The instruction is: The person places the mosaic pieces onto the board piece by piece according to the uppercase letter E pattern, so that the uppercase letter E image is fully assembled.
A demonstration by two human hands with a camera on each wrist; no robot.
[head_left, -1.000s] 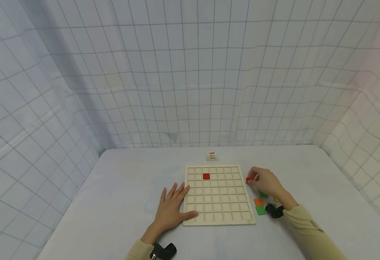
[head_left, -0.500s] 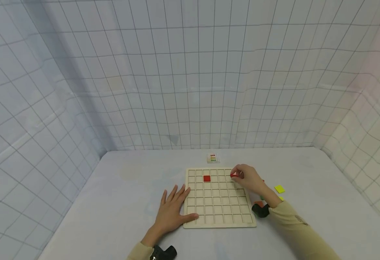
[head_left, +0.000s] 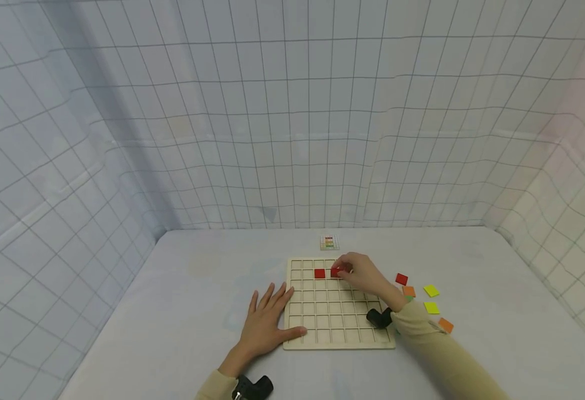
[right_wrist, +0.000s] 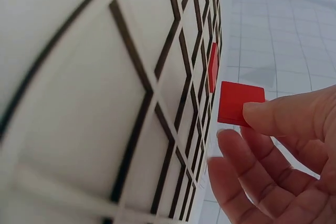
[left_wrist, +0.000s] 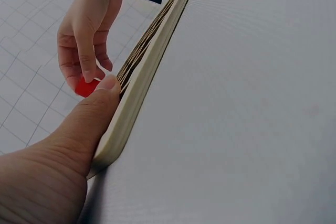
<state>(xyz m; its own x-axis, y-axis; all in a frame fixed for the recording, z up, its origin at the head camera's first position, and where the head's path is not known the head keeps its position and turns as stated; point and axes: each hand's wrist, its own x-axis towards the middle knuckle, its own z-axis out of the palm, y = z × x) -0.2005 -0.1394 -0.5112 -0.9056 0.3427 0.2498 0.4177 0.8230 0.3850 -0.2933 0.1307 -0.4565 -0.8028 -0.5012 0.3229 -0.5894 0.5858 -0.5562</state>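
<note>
A cream grid board lies on the table, divided into square cells by raised ridges. One red square tile sits in a cell near the far edge. My right hand pinches a second red tile between thumb and fingers, close over the board and just right of the seated tile. My left hand rests at the board's left edge with fingers spread and straight, its thumb lying over the near left corner. In the left wrist view that thumb presses along the board's side.
Right of the board lie loose tiles: a red tile, yellow tiles, orange tiles and green ones partly under the right sleeve. A small pattern card lies beyond the board. White grid-lined curtains enclose the table.
My right hand has carried the red tile leftward from beside the board to above it, near the seated red tile. My left hand stays in place.
</note>
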